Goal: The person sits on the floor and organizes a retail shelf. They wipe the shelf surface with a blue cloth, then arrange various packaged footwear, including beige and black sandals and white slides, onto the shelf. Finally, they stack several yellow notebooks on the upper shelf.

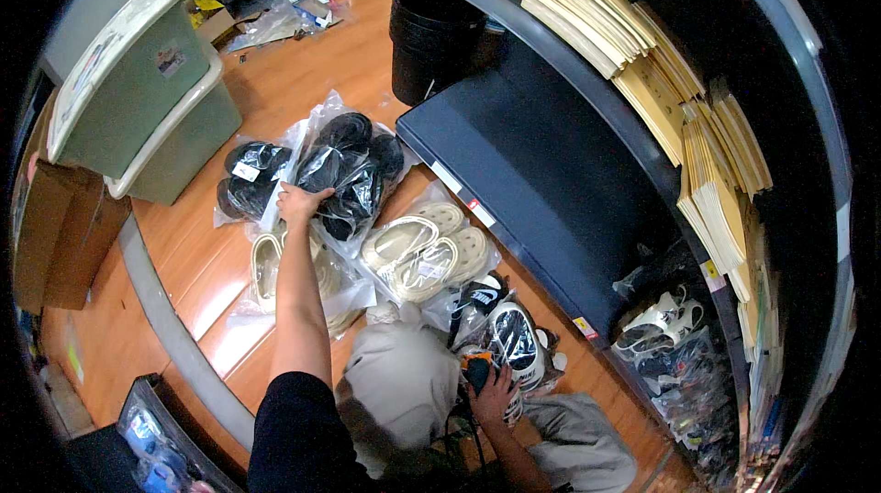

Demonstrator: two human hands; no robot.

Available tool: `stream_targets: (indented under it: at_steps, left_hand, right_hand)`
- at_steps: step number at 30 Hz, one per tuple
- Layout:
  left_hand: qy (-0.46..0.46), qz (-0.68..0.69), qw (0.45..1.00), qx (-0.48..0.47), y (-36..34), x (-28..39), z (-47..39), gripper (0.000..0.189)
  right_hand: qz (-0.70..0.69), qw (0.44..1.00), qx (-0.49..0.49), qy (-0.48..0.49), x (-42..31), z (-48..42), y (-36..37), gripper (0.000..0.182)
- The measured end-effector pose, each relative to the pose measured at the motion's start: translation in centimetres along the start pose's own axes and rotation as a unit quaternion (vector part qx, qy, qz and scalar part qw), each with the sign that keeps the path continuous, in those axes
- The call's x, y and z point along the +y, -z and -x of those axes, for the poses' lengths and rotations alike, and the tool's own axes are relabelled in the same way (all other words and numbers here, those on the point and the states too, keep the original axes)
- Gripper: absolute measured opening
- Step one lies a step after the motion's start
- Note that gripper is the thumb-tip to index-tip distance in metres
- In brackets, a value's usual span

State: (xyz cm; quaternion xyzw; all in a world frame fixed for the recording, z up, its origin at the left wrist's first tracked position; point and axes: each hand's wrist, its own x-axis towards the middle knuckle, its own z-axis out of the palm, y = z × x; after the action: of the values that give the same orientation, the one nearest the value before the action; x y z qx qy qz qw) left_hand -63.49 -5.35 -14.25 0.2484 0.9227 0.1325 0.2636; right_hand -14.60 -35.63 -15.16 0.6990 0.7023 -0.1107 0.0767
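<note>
My left hand [303, 203] reaches out over clear plastic bags of black clogs [347, 166]. Its thumb and fingers are spread at the bag's lower left edge; whether it grips the plastic is unclear. Another bag of black shoes [253, 176] lies just left of it. Bagged beige clogs [420, 245] rest nearer to me, with further beige clogs [267, 269] partly behind my forearm. Close to my knees, my right hand [493, 397] lies on or beside a dark item with orange [476, 368], partly hidden. Black-and-white Nike slides [515, 335] in plastic lie against it.
A dark low shelf [523, 149] runs along the right, with stacked yellow envelopes [592, 18] above and bagged shoes [664, 328] at its near end. Black bins [433, 32] stand beyond. Green lidded tubs [138, 80] and a cardboard box [76, 238] stand left.
</note>
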Motion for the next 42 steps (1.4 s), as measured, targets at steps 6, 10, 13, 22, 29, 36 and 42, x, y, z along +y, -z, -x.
stream_targets:
  at_steps: [6, 10, 13, 22, 29, 36, 42]
  left_hand:
    - [-0.059, -0.027, 0.998, -0.015, 1.2, -4.1, -3.8, 0.108]
    - [-0.096, -0.011, 0.995, 0.008, 0.4, -2.3, -0.8, 0.11]
    - [-0.13, 0.015, 0.99, 0.053, 0.0, -3.1, -1.0, 0.101]
    - [-0.282, -0.203, 0.934, 0.086, -0.2, -0.9, 6.3, 0.06]
    - [-0.376, -0.179, 0.908, 0.041, 0.9, -4.6, 0.4, 0.064]
    - [-0.431, -0.147, 0.882, 0.122, 5.9, 1.9, 10.4, 0.045]
    - [-0.448, -0.029, 0.889, 0.085, 12.3, 7.2, 13.1, 0.037]
  right_hand:
    - [-0.102, 0.991, 0.053, 0.074, -0.2, 1.4, 0.2, 0.06]
    - [-0.174, 0.973, 0.106, 0.107, 0.0, 2.5, -0.6, 0.053]
    - [-0.243, 0.969, 0.033, -0.032, -1.8, 2.7, 1.9, 0.047]
    - [-0.634, 0.698, 0.18, -0.28, 6.5, 5.2, 9.3, 0.022]
    - [-0.615, 0.521, 0.522, -0.279, 17.2, 15.6, 26.7, 0.023]
    - [-0.599, 0.532, 0.35, -0.485, 26.1, 29.9, 8.1, 0.02]
    - [-0.628, 0.603, -0.06, -0.488, 12.5, 37.2, -9.7, 0.02]
